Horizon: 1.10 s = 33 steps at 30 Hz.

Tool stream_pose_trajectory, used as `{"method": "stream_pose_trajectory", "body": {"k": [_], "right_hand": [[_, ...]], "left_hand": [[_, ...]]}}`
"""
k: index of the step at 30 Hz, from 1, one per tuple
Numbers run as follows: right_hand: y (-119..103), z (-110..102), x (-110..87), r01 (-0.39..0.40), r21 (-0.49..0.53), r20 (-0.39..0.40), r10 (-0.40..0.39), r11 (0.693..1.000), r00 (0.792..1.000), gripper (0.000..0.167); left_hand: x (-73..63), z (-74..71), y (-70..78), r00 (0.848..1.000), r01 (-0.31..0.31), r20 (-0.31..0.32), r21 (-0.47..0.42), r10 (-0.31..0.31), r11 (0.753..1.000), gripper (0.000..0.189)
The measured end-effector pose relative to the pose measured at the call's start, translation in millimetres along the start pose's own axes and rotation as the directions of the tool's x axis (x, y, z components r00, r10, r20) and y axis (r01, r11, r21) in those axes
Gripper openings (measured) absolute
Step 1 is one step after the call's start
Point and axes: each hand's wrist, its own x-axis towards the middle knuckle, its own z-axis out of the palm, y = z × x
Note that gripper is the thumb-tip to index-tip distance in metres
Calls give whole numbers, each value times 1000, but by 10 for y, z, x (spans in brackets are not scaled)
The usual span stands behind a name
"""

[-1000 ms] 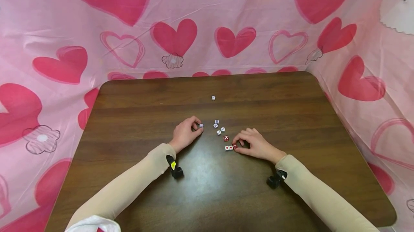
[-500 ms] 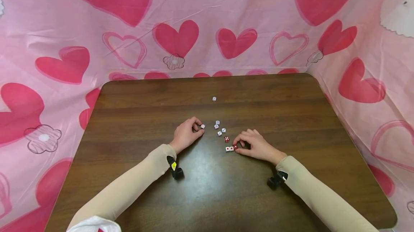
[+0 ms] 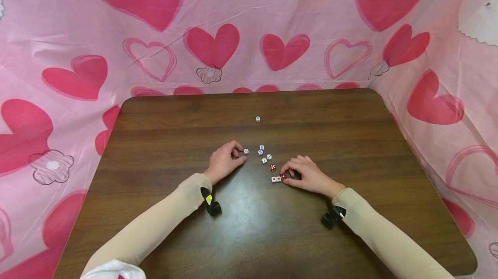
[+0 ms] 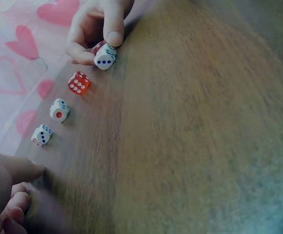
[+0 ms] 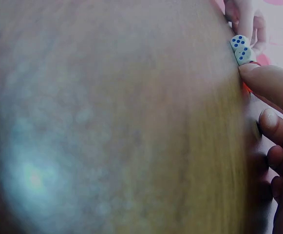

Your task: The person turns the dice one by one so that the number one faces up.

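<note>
In the head view my left hand (image 3: 224,157) has its thumb and forefinger curled around a white die (image 3: 246,151), pinching it at their tips with blue pips on top. In the left wrist view that die is hidden behind the fingers. My right hand (image 3: 305,174) pinches a red die (image 3: 283,176) with one white pip on top. Beside it stand two white dice (image 3: 276,179) in a row, each with a red pip upward. Another red die (image 3: 272,167), showing several white pips, lies just behind that row.
Two white dice (image 3: 266,158) lie close together beyond the red one, and two more white dice (image 3: 261,150) sit farther back. A lone white die (image 3: 258,119) lies near the far side of the brown wooden table (image 3: 330,119). Pink heart-patterned cloth (image 3: 280,2) surrounds the table.
The white die at my left fingertips has turned from face to face, from blue pips to red to blue, and shifted slightly right. My right hand and the other dice stay put.
</note>
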Motion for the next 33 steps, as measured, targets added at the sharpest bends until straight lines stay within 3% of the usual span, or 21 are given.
{"method": "stream_pose_trajectory", "body": {"k": [8, 14, 22, 27, 33], "right_hand": [[7, 2, -4, 6, -2, -7, -6, 1000, 1000, 18], [29, 12, -11, 13, -7, -16, -13, 1000, 1000, 19], [28, 17, -7, 11, -6, -15, -11, 1000, 1000, 19], [11, 5, -6, 11, 2, -21, -11, 1000, 1000, 19], [3, 22, 1, 15, -5, -31, -15, 1000, 999, 19]], "left_hand": [[19, 20, 60, 999, 26, -24, 26, -26, 999, 29], [18, 10, 72, 1000, 2, -5, 36, -1, 999, 20], [18, 14, 35, 1000, -13, -9, 3, 13, 1000, 32], [30, 30, 54, 1000, 1, -27, -32, -2, 999, 25], [13, 2, 80, 1000, 3, -11, -14, -4, 1000, 16]]}}
